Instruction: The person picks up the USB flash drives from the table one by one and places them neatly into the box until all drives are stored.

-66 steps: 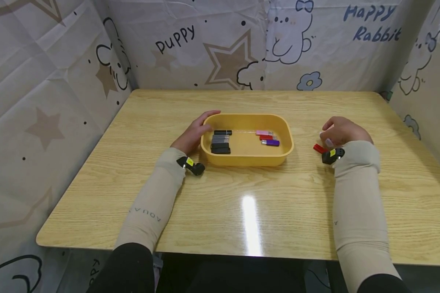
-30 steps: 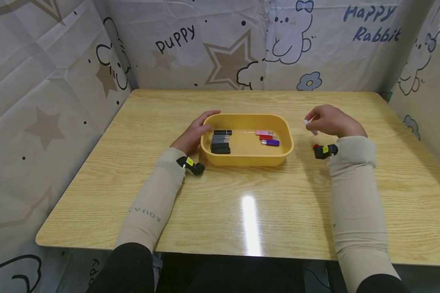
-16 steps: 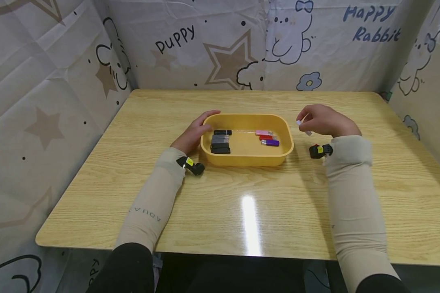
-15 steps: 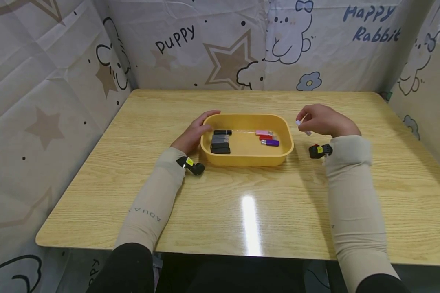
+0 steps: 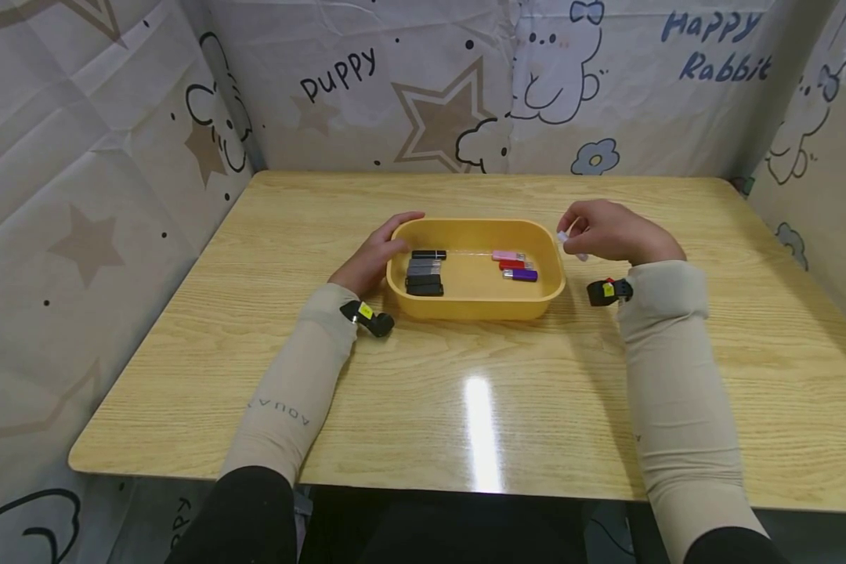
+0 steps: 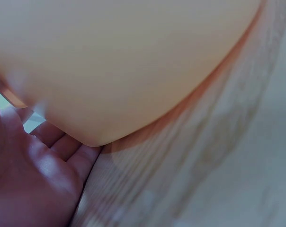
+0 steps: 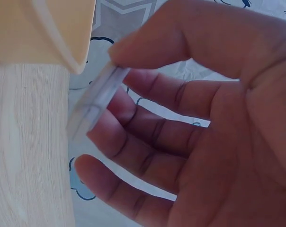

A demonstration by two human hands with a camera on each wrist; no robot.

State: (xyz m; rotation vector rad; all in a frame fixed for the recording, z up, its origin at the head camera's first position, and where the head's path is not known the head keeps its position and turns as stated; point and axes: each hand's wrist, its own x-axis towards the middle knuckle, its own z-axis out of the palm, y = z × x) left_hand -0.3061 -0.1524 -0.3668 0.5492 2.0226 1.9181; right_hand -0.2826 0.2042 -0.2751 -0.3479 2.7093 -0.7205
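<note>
A yellow plastic tray (image 5: 475, 309) stands mid-table, holding several USB sticks. Black and grey sticks (image 5: 424, 274) lie stacked in a column at its left end. Towards its right lie a pink stick (image 5: 507, 255), a red stick (image 5: 511, 265) and a purple stick (image 5: 520, 275). My left hand (image 5: 374, 254) grips the tray's left end, thumb at the rim and fingers along the outside. Just off the tray's right rim, my right hand (image 5: 616, 231) pinches a white USB stick (image 7: 98, 101) between thumb and fingertips, the lower fingers loosely bent.
The wooden table (image 5: 395, 392) carries a bright glare streak near its front edge. Printed cloth walls (image 5: 338, 141) enclose it at the back and sides. A bit of red shows behind the right wrist camera (image 5: 606, 291) and at the corner of the right wrist view.
My right hand has risen from beside a red stick on the table and moved left to the tray's right rim, with the white USB stick. Left hand and tray have stayed still.
</note>
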